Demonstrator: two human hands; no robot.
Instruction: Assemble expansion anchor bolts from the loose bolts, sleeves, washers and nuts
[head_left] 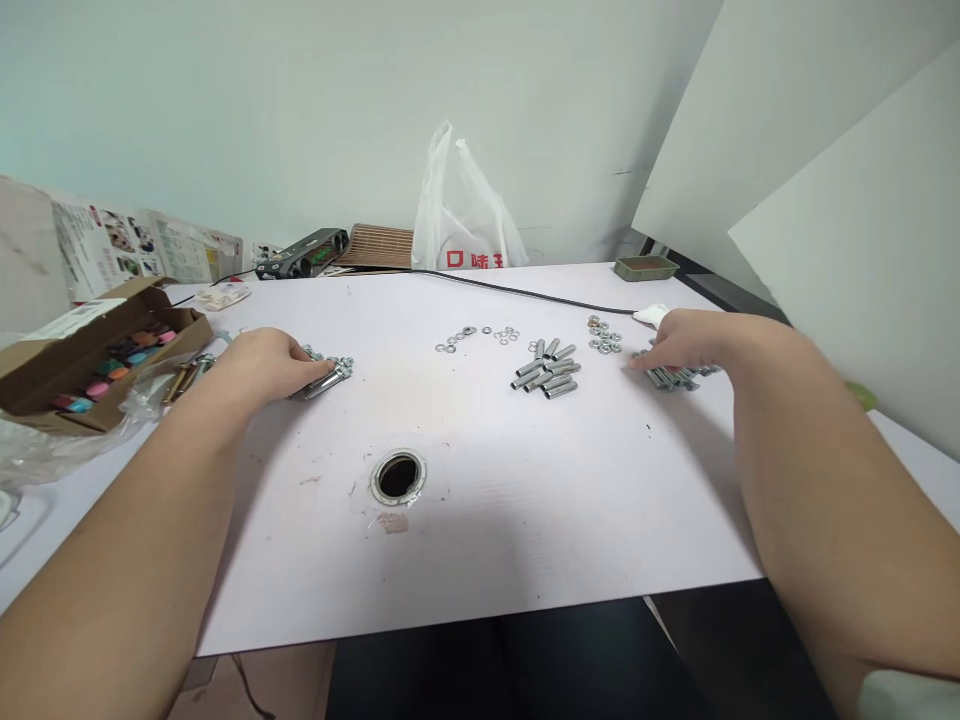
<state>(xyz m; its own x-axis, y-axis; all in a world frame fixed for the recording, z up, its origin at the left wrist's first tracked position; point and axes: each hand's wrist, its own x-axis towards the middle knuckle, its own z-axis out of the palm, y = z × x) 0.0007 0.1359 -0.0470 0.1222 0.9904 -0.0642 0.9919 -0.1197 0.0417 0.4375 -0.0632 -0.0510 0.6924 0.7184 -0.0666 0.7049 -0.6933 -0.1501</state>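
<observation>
At the left, my left hand [274,362] rests on a small heap of metal bolts [330,378], its thumb and fingers closed about some of them. Across the table, my right hand [686,338] reaches down over another heap of metal bolts [679,380]. Its thumb points left and the other fingers are mostly hidden, so what they grip does not show. A pile of short metal sleeves [551,370] lies between the hands. Beyond it are loose washers [506,335], with a cluster of nuts [604,336] nearer my right hand.
An open cardboard box [112,350] of colourful small bottles stands at the left. A round hole [397,477] pierces the white table [480,560]. Along the back are a white plastic bag [465,220], a black cable [517,290] and a small green tray [645,268].
</observation>
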